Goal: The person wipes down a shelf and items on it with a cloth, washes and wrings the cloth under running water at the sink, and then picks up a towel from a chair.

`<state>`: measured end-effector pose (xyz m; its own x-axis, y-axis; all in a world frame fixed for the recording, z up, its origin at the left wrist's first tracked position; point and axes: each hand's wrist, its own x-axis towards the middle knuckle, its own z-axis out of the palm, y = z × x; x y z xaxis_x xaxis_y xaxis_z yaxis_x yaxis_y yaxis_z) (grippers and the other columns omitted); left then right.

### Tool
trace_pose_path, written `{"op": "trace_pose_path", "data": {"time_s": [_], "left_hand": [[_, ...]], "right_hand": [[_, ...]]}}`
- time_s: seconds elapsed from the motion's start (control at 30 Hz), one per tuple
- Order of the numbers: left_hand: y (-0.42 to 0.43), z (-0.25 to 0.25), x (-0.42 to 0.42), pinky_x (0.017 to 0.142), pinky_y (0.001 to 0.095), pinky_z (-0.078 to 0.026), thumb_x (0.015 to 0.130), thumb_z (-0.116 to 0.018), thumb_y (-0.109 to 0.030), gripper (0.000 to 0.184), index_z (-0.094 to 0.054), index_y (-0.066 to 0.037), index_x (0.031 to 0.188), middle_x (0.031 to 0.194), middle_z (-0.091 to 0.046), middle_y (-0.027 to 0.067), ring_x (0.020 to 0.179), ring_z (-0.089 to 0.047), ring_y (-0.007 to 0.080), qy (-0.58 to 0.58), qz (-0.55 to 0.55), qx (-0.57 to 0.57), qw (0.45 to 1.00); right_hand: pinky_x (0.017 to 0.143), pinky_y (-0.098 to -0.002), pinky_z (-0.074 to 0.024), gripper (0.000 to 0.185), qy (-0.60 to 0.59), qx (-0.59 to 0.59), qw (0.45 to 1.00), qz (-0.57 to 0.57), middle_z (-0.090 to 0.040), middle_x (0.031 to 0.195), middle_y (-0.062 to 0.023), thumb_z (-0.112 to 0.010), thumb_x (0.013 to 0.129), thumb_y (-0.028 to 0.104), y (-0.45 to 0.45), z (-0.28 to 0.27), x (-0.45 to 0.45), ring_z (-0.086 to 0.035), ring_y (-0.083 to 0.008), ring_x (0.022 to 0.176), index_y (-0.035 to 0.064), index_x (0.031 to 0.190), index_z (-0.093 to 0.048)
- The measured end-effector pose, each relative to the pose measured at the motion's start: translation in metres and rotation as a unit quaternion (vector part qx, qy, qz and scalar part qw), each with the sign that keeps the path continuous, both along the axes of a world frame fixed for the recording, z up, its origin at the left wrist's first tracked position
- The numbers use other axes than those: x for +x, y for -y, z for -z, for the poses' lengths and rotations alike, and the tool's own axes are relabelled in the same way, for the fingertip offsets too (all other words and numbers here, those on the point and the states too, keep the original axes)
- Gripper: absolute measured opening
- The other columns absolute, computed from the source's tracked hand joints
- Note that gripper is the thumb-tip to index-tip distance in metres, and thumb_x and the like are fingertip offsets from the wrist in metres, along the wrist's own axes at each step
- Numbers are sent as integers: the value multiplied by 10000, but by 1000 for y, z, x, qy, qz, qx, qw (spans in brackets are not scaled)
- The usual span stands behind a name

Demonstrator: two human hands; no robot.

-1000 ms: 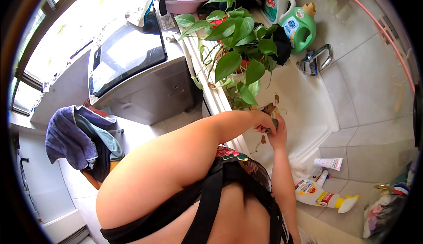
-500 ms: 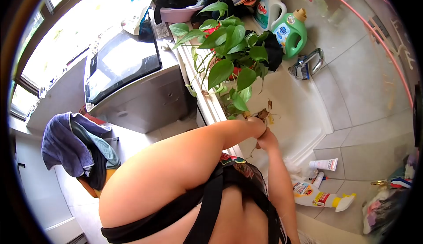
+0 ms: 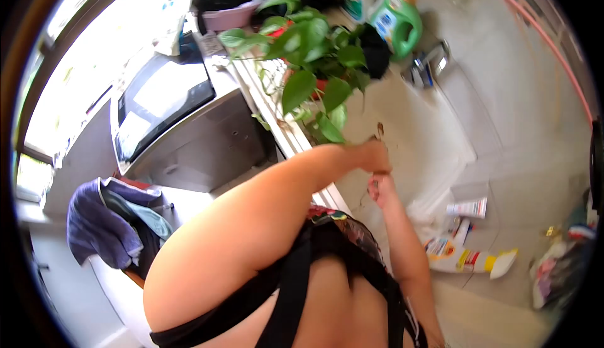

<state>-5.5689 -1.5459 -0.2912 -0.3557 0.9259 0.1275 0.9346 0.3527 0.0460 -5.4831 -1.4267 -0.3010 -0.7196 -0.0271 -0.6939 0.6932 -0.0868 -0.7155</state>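
My left hand (image 3: 374, 154) reaches over the white sink (image 3: 434, 140), its fingers curled around brown dried leaves that show only as a dark bit at the fingertips. Just below it, almost touching, is my right hand (image 3: 382, 189). Its fingers are closed, and what they hold, if anything, I cannot make out; a thin stem shows beside them. A single dried leaf (image 3: 380, 129) lies beyond my left hand. Above my hands, a leafy green potted plant (image 3: 308, 65) trails over the sink's edge. The view is blurred.
A chrome faucet (image 3: 434, 65) and a green detergent jug (image 3: 397, 24) stand at the sink's far end. A spray bottle (image 3: 462, 258) and a white tube (image 3: 467, 208) lie to the right. At left are a washing machine (image 3: 195, 140) and a draped purple towel (image 3: 100, 222).
The view has shifted, so the plant and jug sit further up and left. My left hand now covers the dried leaves that showed before. My right hand has drawn slightly apart from it.
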Motion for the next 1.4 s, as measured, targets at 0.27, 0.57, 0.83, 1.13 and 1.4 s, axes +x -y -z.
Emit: {"op": "trace_pose_path", "data": {"time_s": [0.27,0.57,0.83,1.13,1.4], "left_hand": [[-3,-84,-17,394,369,-419,703,-539,-244,136,-542,-206,834,603,-546,22,528,-580,234,-125,65,93,986],[-10,-109,-5,477,368,-469,719,-573,-210,153,-562,-201,871,681,-596,30,613,-614,250,-73,-72,92,991],[19,-7,21,667,377,-502,727,-622,-178,197,-672,-118,907,884,-661,79,753,-637,245,203,-336,-211,895],[30,-18,-17,401,319,-393,723,-692,-296,278,-588,-42,678,583,-541,60,474,-500,189,567,-392,-32,724],[33,-52,-15,339,183,-201,801,-623,-336,266,-486,-137,689,546,-401,-72,396,-286,35,830,-265,25,490]], "right_hand": [[348,-219,-197,136,-43,-166,982,83,-344,505,20,-502,682,100,-3,-86,-5,-299,-82,370,117,597,-398],[396,-241,-295,131,-209,-146,961,110,-460,657,-18,-535,711,47,-15,-91,-20,-372,-112,464,64,832,-487],[923,-341,-396,567,-113,420,846,-307,-506,1232,-152,-637,744,316,-34,7,-10,-494,-294,1120,85,1237,-478],[870,-375,-432,409,-250,591,704,-302,-526,1176,-122,-526,779,149,-27,9,-1,-515,-292,1053,85,1182,-500],[934,-370,-406,696,-623,571,503,-183,-328,1334,-30,-642,659,39,-28,-32,-14,-372,-265,1217,154,1272,-334]]}}
